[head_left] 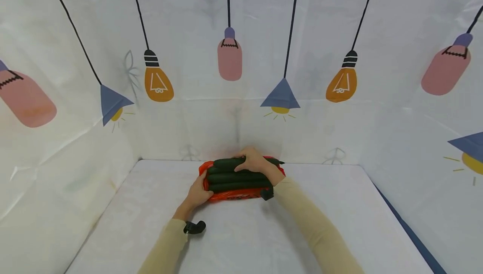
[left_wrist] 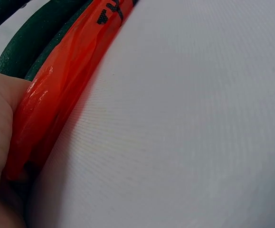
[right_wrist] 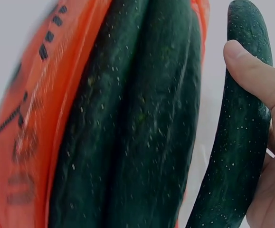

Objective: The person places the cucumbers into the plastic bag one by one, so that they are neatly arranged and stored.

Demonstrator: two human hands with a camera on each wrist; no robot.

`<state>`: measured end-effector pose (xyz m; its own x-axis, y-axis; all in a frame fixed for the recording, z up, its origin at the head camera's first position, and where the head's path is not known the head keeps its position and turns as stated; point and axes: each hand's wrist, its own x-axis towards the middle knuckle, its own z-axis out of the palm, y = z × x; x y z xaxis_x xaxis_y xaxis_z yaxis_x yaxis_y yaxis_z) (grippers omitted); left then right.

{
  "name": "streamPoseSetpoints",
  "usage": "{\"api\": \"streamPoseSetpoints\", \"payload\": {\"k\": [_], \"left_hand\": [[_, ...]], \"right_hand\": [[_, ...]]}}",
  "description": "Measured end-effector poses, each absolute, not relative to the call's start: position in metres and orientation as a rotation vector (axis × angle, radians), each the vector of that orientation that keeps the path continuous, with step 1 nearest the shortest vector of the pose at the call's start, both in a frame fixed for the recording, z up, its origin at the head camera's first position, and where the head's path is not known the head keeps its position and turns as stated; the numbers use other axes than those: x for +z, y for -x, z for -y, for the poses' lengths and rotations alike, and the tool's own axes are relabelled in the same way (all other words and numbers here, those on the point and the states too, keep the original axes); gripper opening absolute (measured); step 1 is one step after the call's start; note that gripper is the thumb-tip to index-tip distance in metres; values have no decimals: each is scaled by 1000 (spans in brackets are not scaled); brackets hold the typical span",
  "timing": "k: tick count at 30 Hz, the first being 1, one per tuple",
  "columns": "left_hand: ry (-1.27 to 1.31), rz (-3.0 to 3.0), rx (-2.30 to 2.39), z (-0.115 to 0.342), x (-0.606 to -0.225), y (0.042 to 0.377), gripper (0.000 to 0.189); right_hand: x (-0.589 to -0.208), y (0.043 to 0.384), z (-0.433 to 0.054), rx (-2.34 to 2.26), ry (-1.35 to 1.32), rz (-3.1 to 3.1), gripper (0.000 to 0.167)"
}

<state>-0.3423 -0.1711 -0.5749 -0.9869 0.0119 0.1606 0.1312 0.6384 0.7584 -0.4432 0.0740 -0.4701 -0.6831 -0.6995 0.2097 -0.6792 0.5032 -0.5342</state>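
Observation:
Several dark green cucumbers (head_left: 237,177) lie side by side on a red plastic bag (head_left: 235,195) with black print, at the back of the table. My right hand (head_left: 253,161) grips one cucumber (right_wrist: 239,118) from above, thumb along its near side. In the right wrist view a gap separates that cucumber from the others (right_wrist: 158,104). At the bag's left end, my left hand (head_left: 198,192) holds the bag edge, its thumb against the red plastic (left_wrist: 56,95). Part of its fingers is hidden behind the bag.
The white table (head_left: 241,240) reaches back to a white sheet wall (head_left: 302,135) printed with hanging lamps, close behind the bag. More sheeting stands at both sides. A black wrist device (head_left: 194,227) sits on the left wrist, another (head_left: 267,193) by the right.

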Motion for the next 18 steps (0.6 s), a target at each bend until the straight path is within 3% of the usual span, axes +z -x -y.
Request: {"api": "streamPoseSetpoints", "payload": {"k": [18], "left_hand": [[96,2721,-1324,174,-579,343,93]], "right_hand": [[-478,432,-53,-856,1154,-2702,51]]}}
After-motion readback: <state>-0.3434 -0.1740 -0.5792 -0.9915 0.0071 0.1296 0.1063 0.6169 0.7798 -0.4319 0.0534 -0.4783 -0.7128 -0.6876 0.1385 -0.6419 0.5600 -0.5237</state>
